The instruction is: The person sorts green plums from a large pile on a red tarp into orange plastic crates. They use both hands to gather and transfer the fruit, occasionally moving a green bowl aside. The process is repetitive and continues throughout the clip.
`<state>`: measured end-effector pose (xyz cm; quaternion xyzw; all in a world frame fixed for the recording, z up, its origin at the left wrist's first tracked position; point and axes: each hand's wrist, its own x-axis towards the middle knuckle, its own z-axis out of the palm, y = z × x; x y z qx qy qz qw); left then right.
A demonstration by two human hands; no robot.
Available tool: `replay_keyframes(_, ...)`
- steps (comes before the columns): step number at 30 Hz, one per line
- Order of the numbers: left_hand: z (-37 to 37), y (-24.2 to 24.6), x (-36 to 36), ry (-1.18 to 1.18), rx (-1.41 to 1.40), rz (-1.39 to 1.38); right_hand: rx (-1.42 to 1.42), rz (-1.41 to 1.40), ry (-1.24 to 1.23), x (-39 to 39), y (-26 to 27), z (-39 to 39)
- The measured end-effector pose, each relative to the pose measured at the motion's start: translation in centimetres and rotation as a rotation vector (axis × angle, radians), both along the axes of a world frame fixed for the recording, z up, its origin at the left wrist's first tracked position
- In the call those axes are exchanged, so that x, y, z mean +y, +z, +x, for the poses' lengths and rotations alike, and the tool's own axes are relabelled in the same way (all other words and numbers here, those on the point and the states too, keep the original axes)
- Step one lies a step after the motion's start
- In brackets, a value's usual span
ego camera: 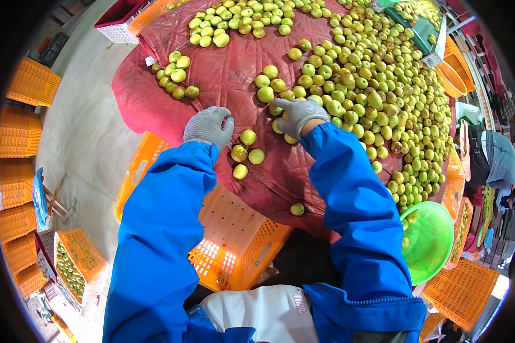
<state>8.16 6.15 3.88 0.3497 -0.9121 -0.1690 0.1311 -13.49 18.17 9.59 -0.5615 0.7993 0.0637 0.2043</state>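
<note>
My left hand (210, 125), in a grey knit glove, hovers over the red quilted cover (223, 81) with fingers curled. Its thumb stands apart from the forefinger, and nothing shows between them. Several loose green jujubes (256, 156) lie just right of it. My right hand (299, 115), gloved alike, reaches to the left edge of a large heap of green and brown-blotched jujubes (373, 100). A jujube shows between its thumb and forefinger; whether it is gripped is hidden. A small cluster of jujubes (178, 76) rests beyond my left hand.
Below the cover's front edge sits an orange plastic crate (257, 253). A green plastic colander (429, 244) holding a few jujubes stands by my right elbow. Another jujube group (240, 17) lies at the far side. Stacked orange crates (17, 133) line the left, across a concrete floor (83, 103).
</note>
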Motion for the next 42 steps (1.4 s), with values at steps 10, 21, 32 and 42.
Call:
replay_keyframes(10,0.5,0.5,0.7,-0.219,0.035,0.032,-0.083,0.121,-0.137,5.8,-2.2,-0.5)
replay_keyframes(21,-0.9,1.6,2.4,-0.735,-0.481,-0.014,-0.345,-0.346,-0.296,18.2,-2.4,2.9)
replay_keyframes(32,-16.1,3.9,7.2,-0.595,0.053,0.090,-1.426,-1.330,-1.186,26.9,-1.4,-1.0)
replay_keyframes(42,-37.4,4.4,19.5,-0.557,-0.527,0.023,-1.741,-1.243,-0.864,29.0,0.3,1.4)
